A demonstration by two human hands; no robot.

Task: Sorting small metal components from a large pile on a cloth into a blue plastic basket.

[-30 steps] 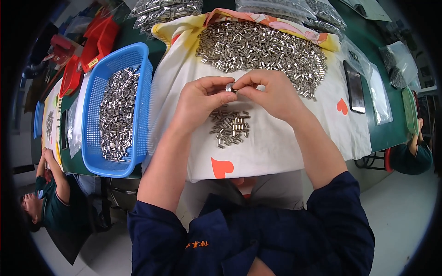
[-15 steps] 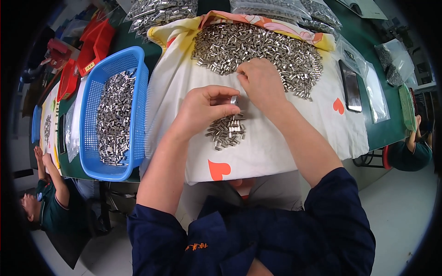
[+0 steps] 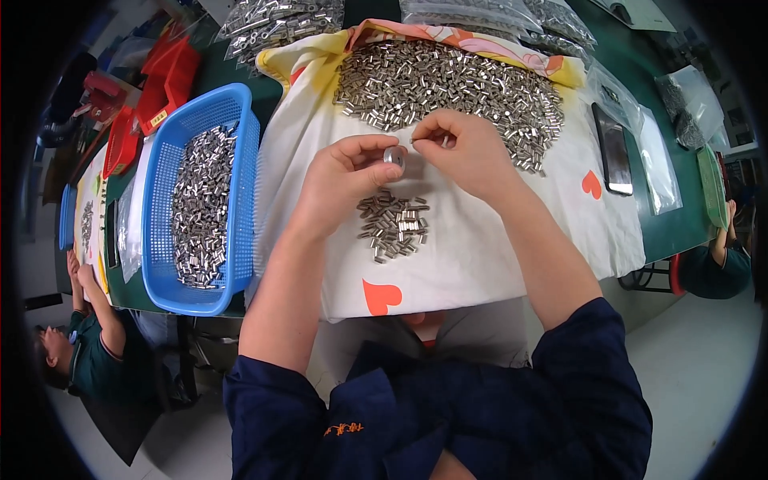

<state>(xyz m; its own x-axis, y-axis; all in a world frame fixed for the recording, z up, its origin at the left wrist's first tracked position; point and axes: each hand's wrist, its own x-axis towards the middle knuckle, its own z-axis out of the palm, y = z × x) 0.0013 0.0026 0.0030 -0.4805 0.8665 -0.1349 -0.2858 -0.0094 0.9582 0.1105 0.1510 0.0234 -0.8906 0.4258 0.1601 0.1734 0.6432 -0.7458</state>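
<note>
Head view, and both hands are working close together above the white cloth (image 3: pixel 472 264)! The left hand (image 3: pixel 338 180) is keeping a firm grip on a round metal piece (image 3: pixel 394 156), thumb and fingers pinching it with its holed face showing. Across a narrow gap, the right hand (image 3: pixel 468 156) is closing its fingertips on what is looking like a small metal piece (image 3: pixel 413 142), mostly hidden by the fingers. The two are not touching.

Progress is looking partial: short metal cylinders are lying in three lots, a broad heap (image 3: pixel 448 80) at the far side, a small pile (image 3: pixel 392 226) just nearer than the hands, and plenty more filling the blue basket (image 3: pixel 246 184) on the left. Which lot is finished, the view isn't telling; the broad heap is easily outspreading the small pile.

And the change: half a second ago the right hand was reaching at the heap's edge; now it's coming back toward the round piece, which is turning its face more into sight. The small pile is looking much the same.
</note>
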